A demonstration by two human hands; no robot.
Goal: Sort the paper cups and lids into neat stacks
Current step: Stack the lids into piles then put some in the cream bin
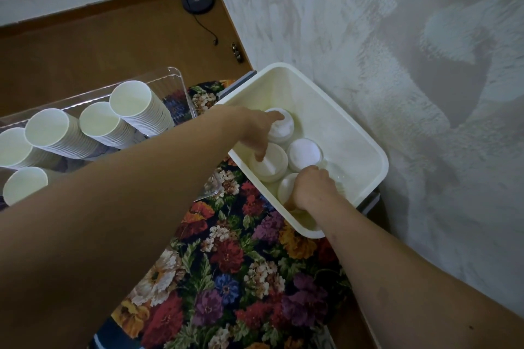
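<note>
Lids: four stacks of white lids (304,153) are held in a white tub (368,161) at the right, beside the wall.
Cups: stacks of white paper cups (136,106) are laid on their sides in a clear tray (177,76) at the far left, well apart from the tub.
Left hand: the left hand (252,129) is reached into the tub; its fingers are spread over the two far-left lid stacks and touch their tops. No clasp is seen; the fingers are relaxed.
Right hand: the right hand (310,187) is lowered at the near stack, fingers curled downward. Whether lids are grasped cannot be told.
Surface: a flowered cloth (226,278) is spread under tub and tray.
</note>
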